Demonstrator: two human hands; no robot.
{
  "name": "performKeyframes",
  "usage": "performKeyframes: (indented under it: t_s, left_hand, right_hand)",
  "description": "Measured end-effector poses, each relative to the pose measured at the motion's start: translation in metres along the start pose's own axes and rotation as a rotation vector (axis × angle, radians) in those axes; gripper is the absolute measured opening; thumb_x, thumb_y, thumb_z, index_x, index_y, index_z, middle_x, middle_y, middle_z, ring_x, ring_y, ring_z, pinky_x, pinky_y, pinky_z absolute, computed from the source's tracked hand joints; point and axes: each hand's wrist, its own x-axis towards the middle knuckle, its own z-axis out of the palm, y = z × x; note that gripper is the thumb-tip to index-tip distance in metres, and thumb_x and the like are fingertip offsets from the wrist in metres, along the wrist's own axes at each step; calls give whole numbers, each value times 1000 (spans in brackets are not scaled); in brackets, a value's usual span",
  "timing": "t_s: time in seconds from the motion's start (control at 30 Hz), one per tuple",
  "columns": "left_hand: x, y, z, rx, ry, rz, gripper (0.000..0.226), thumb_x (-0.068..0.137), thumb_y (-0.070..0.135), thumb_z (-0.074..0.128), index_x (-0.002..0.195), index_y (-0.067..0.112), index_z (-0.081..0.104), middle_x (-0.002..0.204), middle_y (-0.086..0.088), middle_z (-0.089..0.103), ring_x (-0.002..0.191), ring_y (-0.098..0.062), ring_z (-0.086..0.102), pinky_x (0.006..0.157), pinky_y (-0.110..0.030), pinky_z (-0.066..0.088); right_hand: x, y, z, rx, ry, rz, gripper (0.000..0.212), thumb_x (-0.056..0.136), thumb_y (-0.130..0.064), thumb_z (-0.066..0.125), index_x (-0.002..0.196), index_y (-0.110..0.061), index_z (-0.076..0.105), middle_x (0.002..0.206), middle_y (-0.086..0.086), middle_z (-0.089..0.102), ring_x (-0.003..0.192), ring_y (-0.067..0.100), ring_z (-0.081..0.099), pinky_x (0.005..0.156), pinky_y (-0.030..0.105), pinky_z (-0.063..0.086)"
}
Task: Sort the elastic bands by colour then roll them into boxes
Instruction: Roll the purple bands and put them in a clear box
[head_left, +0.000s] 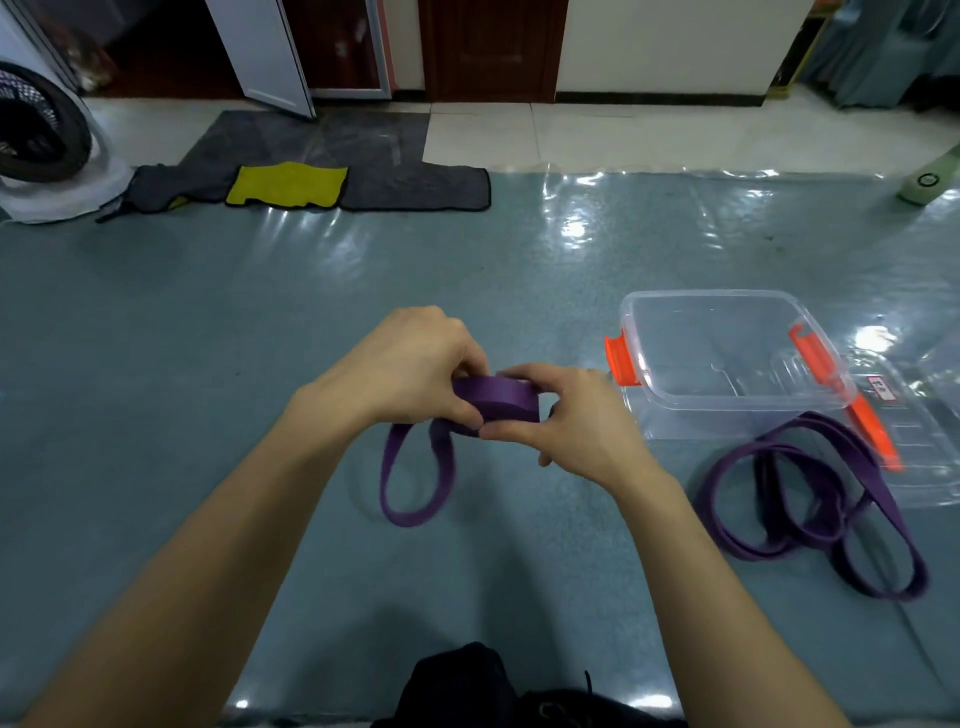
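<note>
Purple elastic band (497, 406): flat, smooth coil

Fingertips of the left hand (410, 364) lay partly hidden behind the purple roll (498, 401). The label (880, 388) on the lid (930, 467) was too small to read, and the left edge cut off the fan (41, 130).
</note>
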Motion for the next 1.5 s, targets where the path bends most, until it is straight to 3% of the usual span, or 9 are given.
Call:
performKeyframes:
  t_s: [0.13, 0.37, 0.53, 0.6, 0.87, 1.1, 1.27, 1.37, 1.5]
  left_hand:
    - [2, 0, 10, 83, -10, 26, 38, 70, 63, 85, 99, 39, 82, 72, 13, 73, 70, -8, 62, 66, -36, 54]
    - [-13, -23, 15, -455, -3, -89, 33, 69, 32, 101, 99, 32, 86, 87, 19, 82, 86, 0, 79, 89, -41, 64]
    - [-7, -14, 6, -6, -52, 26, 34, 68, 59, 89, 96, 39, 83, 65, 17, 70, 63, -2, 62, 60, -33, 48]
    - [-1, -5, 10, 184, -34, 69, 36, 68, 62, 85, 96, 39, 81, 62, 13, 62, 63, -11, 55, 56, -31, 36]
    - [-17, -31, 19, -322, -56, -73, 29, 70, 41, 96, 97, 38, 84, 80, 15, 79, 78, -11, 72, 75, -44, 58]
    - [-3, -15, 15, 90, -99, -1, 34, 65, 56, 90, 93, 38, 81, 65, 11, 69, 65, -6, 60, 60, -35, 51]
    - [-14, -34, 19, -323, -111, -86, 41, 66, 44, 99, 102, 40, 82, 90, 21, 79, 89, -2, 72, 80, -32, 59]
    - [-26, -57, 38, -515, 4, -164, 51, 67, 40, 104, 113, 39, 81, 103, 27, 80, 101, 7, 74, 95, -20, 60]
    - [-34, -68, 79, -618, 187, -342, 49, 73, 53, 94, 116, 37, 75, 106, 19, 79, 104, 3, 73, 93, -30, 62]
  right_hand:
    - [-1, 5, 6, -77, -9, -28, 28, 73, -59, 92, 85, -38, 78, 56, -14, 68, 45, 4, 68, 48, 15, 47]
    - [-4, 7, 5, 121, 56, 7, 27, 70, -57, 93, 92, -47, 82, 58, -7, 71, 49, 14, 72, 52, 31, 59]
    - [-2, -5, 15, -168, 5, -26, 50, 71, -65, 91, 112, -41, 77, 88, -14, 79, 51, 2, 66, 62, 30, 59]
    - [1, -9, 21, -290, -1, -48, 42, 75, -63, 88, 103, -34, 79, 79, -8, 77, 54, 7, 66, 62, 37, 60]
    - [-3, 2, 11, 4, 4, 3, 25, 75, -52, 94, 93, -41, 81, 63, -8, 73, 45, 11, 70, 49, 18, 49]
    - [3, -7, 29, -372, -83, 24, 40, 76, -66, 84, 86, -29, 74, 61, 0, 70, 45, 14, 66, 57, 39, 59]
    - [2, 4, 17, -228, -84, 61, 36, 77, -66, 85, 81, -31, 78, 55, -7, 69, 37, 10, 65, 41, 17, 46]
    - [2, 12, 10, -258, -61, 76, 35, 78, -67, 83, 79, -33, 76, 54, -9, 69, 37, 8, 65, 43, 17, 46]
    - [4, 20, 4, -299, -49, 106, 37, 81, -68, 81, 75, -33, 73, 52, -7, 69, 38, 7, 65, 51, 26, 51]
